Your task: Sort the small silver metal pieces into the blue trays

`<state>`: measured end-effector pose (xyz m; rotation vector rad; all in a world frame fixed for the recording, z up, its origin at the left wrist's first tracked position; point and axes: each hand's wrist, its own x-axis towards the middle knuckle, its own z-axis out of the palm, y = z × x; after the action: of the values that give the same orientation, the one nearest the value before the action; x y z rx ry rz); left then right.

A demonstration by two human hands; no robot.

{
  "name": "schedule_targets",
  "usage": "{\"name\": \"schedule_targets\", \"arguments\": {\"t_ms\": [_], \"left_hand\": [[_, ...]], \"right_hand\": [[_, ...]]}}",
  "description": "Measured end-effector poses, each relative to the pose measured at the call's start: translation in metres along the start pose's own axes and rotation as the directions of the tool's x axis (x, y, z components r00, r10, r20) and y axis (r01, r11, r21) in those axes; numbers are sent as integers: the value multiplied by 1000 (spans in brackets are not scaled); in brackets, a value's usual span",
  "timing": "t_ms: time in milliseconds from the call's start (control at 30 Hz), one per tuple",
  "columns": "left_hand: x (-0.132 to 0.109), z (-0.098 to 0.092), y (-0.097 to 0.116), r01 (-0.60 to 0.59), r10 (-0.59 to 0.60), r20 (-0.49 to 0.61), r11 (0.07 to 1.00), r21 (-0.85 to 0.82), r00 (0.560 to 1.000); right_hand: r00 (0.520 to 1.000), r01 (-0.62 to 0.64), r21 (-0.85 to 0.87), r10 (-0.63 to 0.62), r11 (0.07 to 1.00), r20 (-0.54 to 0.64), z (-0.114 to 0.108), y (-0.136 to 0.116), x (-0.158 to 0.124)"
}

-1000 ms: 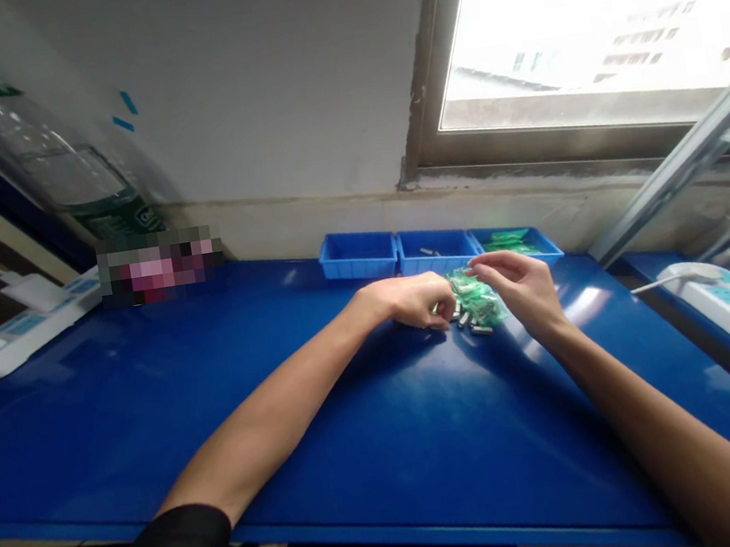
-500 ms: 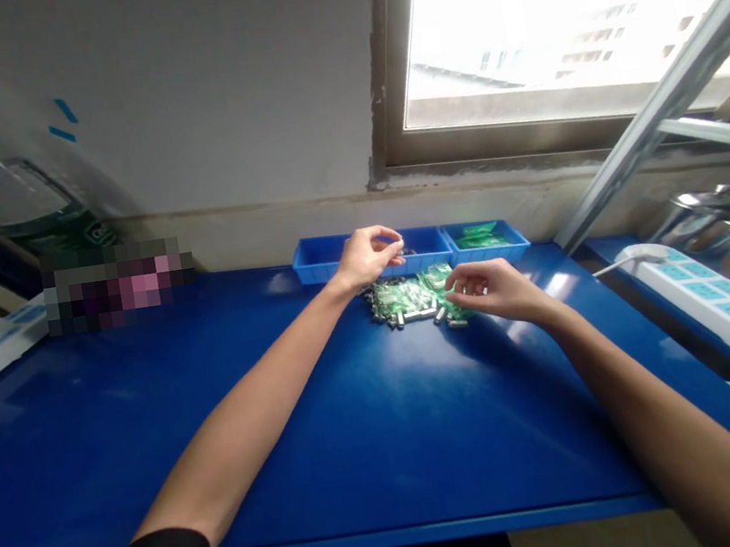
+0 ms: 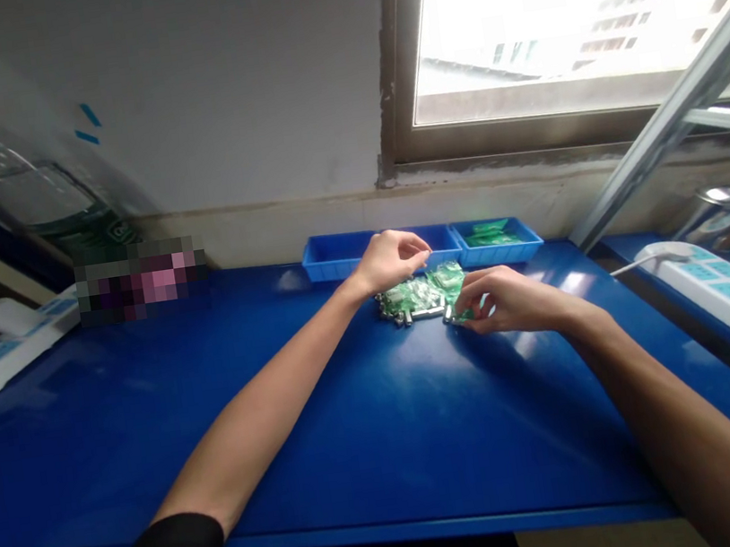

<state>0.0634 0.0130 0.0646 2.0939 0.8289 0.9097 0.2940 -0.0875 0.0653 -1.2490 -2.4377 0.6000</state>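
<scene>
Partly across blue bins (image 3: 445, 257), left fingers (image 3: 416, 259); at green packets (image 3: 445, 278), right fingers (image 3: 474, 286); grips unclear.

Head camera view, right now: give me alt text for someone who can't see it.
A person's right hand is at the right end of a pile of green packets and small metallic pieces on a blue table. The left hand hovers near the middle of three blue bins; the rightmost bin holds more green packets.
</scene>
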Motion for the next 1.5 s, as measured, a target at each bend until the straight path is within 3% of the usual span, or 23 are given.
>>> {"name": "schedule_targets", "arguments": {"t_ms": [433, 567, 700, 833, 1067, 1200, 1267, 1333, 1400, 1500], "left_hand": [[-4, -2, 10, -53, 54, -1, 993, 106, 999], [-4, -6, 9, -56, 55, 7, 992, 113, 998], [-3, -15, 8, -36, 34, 19, 991, 128, 999], [-6, -25, 11, -8, -14, 117, 982, 187, 993], [-9, -36, 14, -18, -95, 291, 932, 362, 952], [-10, -35, 15, -51, -85, 324, 919, 391, 942], [-11, -33, 15, -60, -78, 325, 916, 396, 942], [-11, -32, 16, -71, -65, 322, 916, 394, 944], [-11, -30, 18, -86, -47, 324, 919, 385, 945], [-11, -28, 19, -101, -33, 335, 921, 376, 942]], "right_hand": [[997, 78, -126, -76, 989, 20, 14, -7, 6], [997, 78, 10, -78, 997, -9, 14, -6, 9], [990, -28, 286, 66, 958, -125, 15, -3, 10], [942, -33, 604, 227, 796, -248, 23, 1, 14], [758, 105, 683, 387, 723, -526, 35, 15, 38], [765, 166, 701, 358, 694, -535, 36, 21, 50], [767, 128, 661, 349, 739, -538, 34, 20, 49], [754, 30, 527, 327, 849, -569, 28, 18, 41], [747, -148, 256, 278, 955, -604, 20, 18, 29], [818, -339, -125, 226, 933, -529, 11, 23, 13]]}}
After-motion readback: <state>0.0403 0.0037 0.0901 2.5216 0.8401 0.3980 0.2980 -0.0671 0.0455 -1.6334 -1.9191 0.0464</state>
